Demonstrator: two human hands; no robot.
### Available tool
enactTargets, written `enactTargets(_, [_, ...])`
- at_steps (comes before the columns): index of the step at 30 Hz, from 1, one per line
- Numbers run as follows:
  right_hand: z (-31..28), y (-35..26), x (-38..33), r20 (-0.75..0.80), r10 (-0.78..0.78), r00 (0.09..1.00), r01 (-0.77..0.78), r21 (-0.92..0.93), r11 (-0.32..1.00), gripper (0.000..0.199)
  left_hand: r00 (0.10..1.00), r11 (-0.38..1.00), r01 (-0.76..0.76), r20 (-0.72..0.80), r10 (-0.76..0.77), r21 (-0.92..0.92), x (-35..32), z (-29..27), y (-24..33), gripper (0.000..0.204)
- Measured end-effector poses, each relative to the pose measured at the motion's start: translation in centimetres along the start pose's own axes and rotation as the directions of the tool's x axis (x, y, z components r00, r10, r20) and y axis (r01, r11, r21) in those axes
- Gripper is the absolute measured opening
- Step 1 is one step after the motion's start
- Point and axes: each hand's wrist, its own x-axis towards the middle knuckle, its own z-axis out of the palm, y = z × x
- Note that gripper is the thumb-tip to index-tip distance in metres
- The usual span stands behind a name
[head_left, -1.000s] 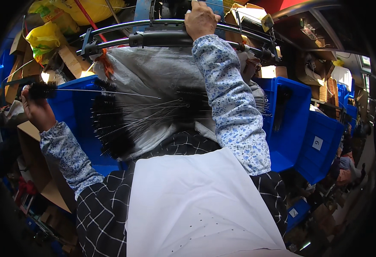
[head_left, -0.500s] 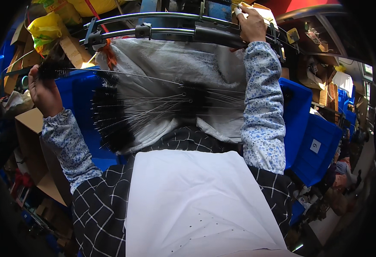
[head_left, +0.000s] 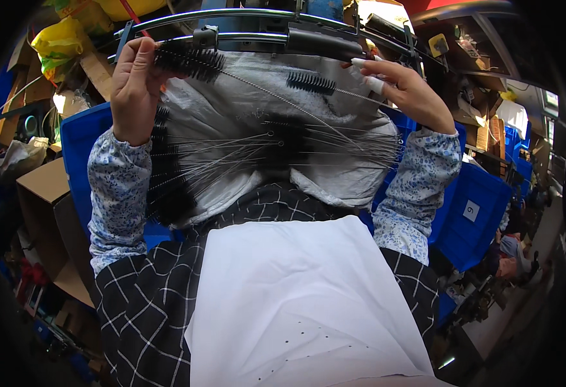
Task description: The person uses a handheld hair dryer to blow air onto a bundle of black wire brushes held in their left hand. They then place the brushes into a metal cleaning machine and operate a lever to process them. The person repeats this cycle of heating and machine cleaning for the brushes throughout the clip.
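At the upper left, my left hand (head_left: 135, 87) is closed on the bristled end of a black wire brush (head_left: 189, 61). Its twisted wire slants down to the right across the lap. A second black wire brush (head_left: 311, 83) lies across the pale cloth in view, and its thin wire runs into my right hand (head_left: 418, 97). White coverings wrap fingertips of that hand, which is beside the dark roller end of a metal frame; part of its grip is hidden. Below, a pile of similar wire brushes (head_left: 173, 193) rests on the grey-white cloth (head_left: 244, 97) over my lap.
Chrome rods (head_left: 251, 37) of the machine cross the top. Blue bins (head_left: 473, 209) flank me on both sides. At the left stand an open cardboard box (head_left: 48, 184) and a yellow plastic bag (head_left: 60, 45). A white apron (head_left: 296, 290) covers my front.
My left hand has moved right and up with its brush. The right hand has come down and right from the machine's end, and a second brush now shows beside it.
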Motion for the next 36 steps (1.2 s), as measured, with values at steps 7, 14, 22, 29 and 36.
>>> enactTargets(7, [10.1,-7.8,4.6,-0.150,-0.260,0.954,0.294,0.293,0.910,0.034,0.950,0.953,0.140,0.235,-0.205,0.267,-1.9,2.9,-1.9,0.026])
enactTargets(14, [4.2,2.2,12.7,-0.762,-0.230,0.605,-0.234,-0.446,0.864,0.025,0.955,0.582,0.286,-0.276,-0.108,0.761,-2.4,-14.1,-5.1,0.031])
enactTargets(22, [3.7,1.8,13.5,-0.790,-0.317,0.526,-0.102,-0.428,0.898,0.017,0.911,0.517,0.402,-0.273,-0.309,0.756,-3.7,-14.7,-6.5,0.027])
enactTargets(29, [3.3,2.3,14.7,-0.772,-0.339,0.537,-0.205,-0.510,0.836,0.025,0.950,0.543,0.310,-0.273,-0.149,0.780,-3.4,-14.7,-5.0,0.028])
enactTargets(36, [2.9,3.7,15.0,-0.771,-0.320,0.551,-0.210,-0.499,0.841,0.033,0.902,0.565,-0.079,-0.183,0.392,0.821,-0.6,-12.4,0.9,0.023])
